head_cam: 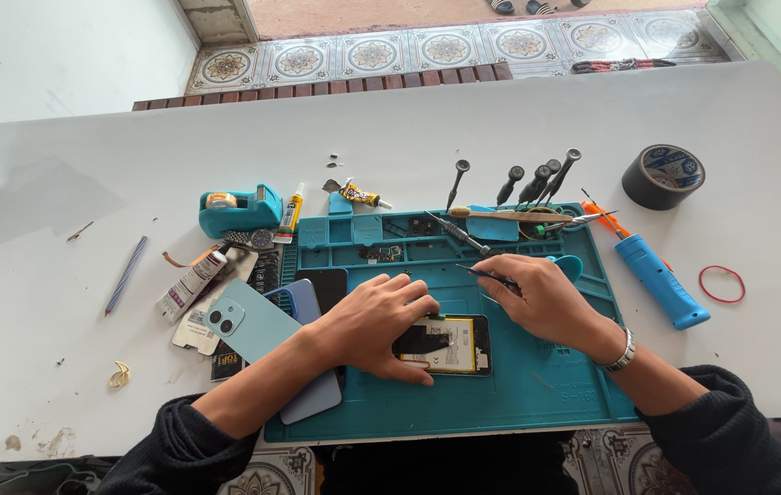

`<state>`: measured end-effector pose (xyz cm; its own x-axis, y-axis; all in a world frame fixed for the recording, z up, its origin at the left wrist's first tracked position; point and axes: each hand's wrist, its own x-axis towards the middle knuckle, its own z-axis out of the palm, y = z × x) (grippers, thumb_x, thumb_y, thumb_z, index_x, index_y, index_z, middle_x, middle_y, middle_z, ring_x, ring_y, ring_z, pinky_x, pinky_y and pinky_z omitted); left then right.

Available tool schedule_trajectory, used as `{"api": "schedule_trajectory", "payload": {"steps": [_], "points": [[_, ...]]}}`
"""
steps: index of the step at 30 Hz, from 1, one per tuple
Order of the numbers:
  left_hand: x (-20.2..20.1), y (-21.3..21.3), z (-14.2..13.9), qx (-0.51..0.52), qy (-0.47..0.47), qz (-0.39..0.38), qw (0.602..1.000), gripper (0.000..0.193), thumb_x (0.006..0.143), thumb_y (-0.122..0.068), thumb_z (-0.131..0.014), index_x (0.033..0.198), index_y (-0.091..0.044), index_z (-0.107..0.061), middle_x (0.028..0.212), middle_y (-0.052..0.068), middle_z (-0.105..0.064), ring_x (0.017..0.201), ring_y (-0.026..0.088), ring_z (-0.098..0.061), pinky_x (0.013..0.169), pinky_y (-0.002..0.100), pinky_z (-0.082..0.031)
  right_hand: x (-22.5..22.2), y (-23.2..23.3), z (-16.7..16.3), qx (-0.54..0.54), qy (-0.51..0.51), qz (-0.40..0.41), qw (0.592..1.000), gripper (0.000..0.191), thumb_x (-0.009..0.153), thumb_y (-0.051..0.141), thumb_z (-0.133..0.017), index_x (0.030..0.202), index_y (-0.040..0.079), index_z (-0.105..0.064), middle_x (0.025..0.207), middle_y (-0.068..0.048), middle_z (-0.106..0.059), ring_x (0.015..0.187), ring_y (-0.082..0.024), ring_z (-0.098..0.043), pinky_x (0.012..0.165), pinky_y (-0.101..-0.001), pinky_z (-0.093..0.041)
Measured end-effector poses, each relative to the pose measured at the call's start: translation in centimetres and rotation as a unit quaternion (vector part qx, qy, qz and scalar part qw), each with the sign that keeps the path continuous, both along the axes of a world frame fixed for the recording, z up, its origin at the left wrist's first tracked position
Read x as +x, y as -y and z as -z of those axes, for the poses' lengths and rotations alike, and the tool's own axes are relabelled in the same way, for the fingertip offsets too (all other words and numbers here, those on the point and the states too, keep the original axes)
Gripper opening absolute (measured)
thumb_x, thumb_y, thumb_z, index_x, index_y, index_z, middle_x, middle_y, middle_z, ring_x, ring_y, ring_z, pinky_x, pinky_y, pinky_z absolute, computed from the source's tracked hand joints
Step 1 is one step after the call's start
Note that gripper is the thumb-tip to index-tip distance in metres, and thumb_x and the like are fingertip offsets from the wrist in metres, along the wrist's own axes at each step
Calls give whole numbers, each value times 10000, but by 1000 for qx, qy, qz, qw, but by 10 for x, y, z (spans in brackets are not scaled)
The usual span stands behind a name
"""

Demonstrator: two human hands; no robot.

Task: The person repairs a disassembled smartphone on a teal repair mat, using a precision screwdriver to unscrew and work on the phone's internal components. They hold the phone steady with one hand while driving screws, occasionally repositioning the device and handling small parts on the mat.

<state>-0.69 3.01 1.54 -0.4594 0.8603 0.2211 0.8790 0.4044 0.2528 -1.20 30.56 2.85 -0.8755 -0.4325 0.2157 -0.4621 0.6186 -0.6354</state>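
On the teal mat (pixel 537 385) at the middle of the white tabletop (pixel 409 128), an opened phone (pixel 443 345) is laid flat with its interior upward; a yellow-edged battery and dark inner parts are exposed. The left hand (pixel 374 323) is laid over the phone's left end, fingers spread and pressing down, so that the phone is steadied rather than gripped. The right hand (pixel 542 298) is closed in a narrow grip on a thin dark tool (pixel 487 273), probably tweezers, whose tip is directed to the left, just above the phone's upper edge; contact with the phone cannot be confirmed.

As to progress, it is judged that opening has been completed: a light blue back cover (pixel 245 323) with two camera rings is lying apart, left of the mat, upon other covers. Small parts (pixel 381 252) are held in the mat's upper compartments, which suggests partial disassembly. Internal work is judged to be in hand, and reassembly and closing are judged to be outstanding.

Screwdrivers (pixel 537 183) are stood along the mat's far edge. A blue-handled tool (pixel 661 280), a red rubber band (pixel 721 284) and a roll of dark tape (pixel 664 176) are placed to the right. Glue tubes (pixel 291 213) and a teal tape dispenser (pixel 239 211) are placed to the left.
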Motion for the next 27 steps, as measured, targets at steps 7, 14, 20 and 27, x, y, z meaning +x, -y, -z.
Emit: {"api": "schedule_trajectory", "payload": {"steps": [7,14,20,27], "points": [[-17,8,0,-1,-3,7,1000,873,743,-755,-740,1183,-5,-657,1060,98,-597,960,258,-571,786,395,-459,-13,6,2,-21,-38,-16,999,197,933,146,-681,1083,28,-731,841,-79,-704,611,-166,-634,543,-326,-507],[-29,13,-1,2,1,8,1000,909,718,-773,-744,1191,-1,-661,1075,93,-602,959,254,-575,784,393,-460,-24,8,7,-49,-19,27,998,220,939,164,-690,1122,72,-771,795,-56,-683,553,-136,-566,496,-301,-457],[-31,9,-8,15,7,13,1000,936,693,-812,-722,1168,-7,-669,1038,86,-608,936,243,-584,825,391,-444,-42,-13,4,-139,-136,108,975,225,1007,155,-657,1182,31,-725,950,-60,-730,672,-87,-561,575,-255,-471],[-29,3,-7,12,17,-17,1000,815,846,-762,-633,1198,-28,-682,958,89,-622,914,236,-594,825,395,-432,-48,-29,2,-99,-142,133,976,237,1000,165,-663,1181,26,-727,856,-65,-699,676,-115,-563,598,-280,-457]]}}
